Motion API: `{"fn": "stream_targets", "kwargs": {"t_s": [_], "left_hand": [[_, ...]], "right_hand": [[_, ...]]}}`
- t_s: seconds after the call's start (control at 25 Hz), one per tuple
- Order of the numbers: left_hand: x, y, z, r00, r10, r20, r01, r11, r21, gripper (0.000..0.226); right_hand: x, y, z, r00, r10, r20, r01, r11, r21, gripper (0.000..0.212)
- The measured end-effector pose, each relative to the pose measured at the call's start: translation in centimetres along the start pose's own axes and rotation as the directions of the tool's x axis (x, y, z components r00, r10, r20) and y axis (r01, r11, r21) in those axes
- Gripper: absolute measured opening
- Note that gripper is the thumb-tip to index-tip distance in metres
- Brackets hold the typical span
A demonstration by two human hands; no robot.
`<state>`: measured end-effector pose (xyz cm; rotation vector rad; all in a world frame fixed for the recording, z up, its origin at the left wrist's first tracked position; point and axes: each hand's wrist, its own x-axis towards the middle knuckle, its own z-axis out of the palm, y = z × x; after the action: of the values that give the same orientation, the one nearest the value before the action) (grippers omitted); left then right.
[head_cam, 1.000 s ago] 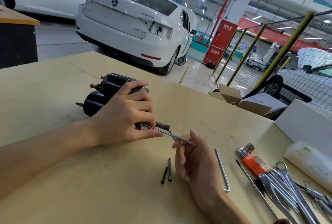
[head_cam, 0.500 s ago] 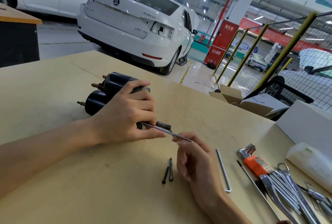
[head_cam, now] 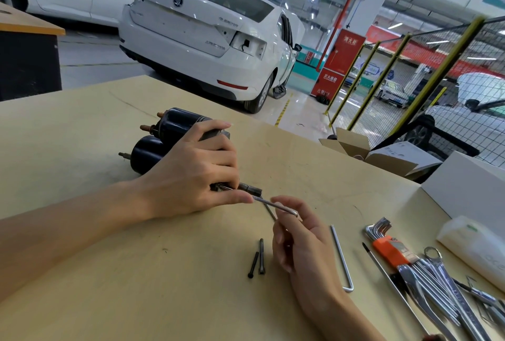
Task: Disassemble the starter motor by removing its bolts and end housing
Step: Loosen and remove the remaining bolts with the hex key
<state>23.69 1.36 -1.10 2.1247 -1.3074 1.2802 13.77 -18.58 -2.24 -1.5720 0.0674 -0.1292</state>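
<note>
A pale wooden tabletop (head_cam: 82, 272) fills the lower view, its surface marked with a few thin scratches and small dark specks. On it, left of centre, lies the starter motor (head_cam: 164, 138), two black cylinders side by side with copper studs at the far-left end. The left hand (head_cam: 191, 176) lies over its near end, fingers curled round the housing, thumb stretched along a slim hex key (head_cam: 276, 205) that enters the motor's end. The right hand (head_cam: 297, 234) pinches the key's free end between fingertips. Just below, two black bolts (head_cam: 258, 257) lie close together on the wood. Beside them to the right lies a long L-shaped key (head_cam: 340, 256), then a hex key set (head_cam: 388, 247) in an orange holder and a fan of bright wrenches (head_cam: 448, 294). A white box (head_cam: 470, 190) stands at the right edge. Beyond the tabletop is a workshop hall with a glossy floor, a white car (head_cam: 202, 34), a red fire cabinet (head_cam: 341, 62) and a yellow-framed mesh fence (head_cam: 423, 75).
</note>
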Motion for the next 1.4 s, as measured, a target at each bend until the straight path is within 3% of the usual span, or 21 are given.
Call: {"fn": "stream_targets", "kwargs": {"t_s": [0.2,0.6,1.4], "left_hand": [[0.03,0.04,0.07,1.000,-0.005,-0.008,0.005,1.000,0.001,0.033],[0.09,0.11,-0.34,0.999,-0.006,0.045,0.006,1.000,-0.015,0.030],[0.03,0.08,-0.32,0.998,-0.005,0.058,0.005,1.000,-0.009,0.031]], "right_hand": [[0.14,0.04,-0.08,1.000,0.003,-0.028,-0.003,1.000,0.012,0.018],[0.05,-0.16,0.02,0.996,0.006,0.093,-0.011,0.999,0.048,0.061],[-0.55,-0.46,0.28,0.979,0.008,0.205,-0.020,0.998,0.057,0.071]]}}
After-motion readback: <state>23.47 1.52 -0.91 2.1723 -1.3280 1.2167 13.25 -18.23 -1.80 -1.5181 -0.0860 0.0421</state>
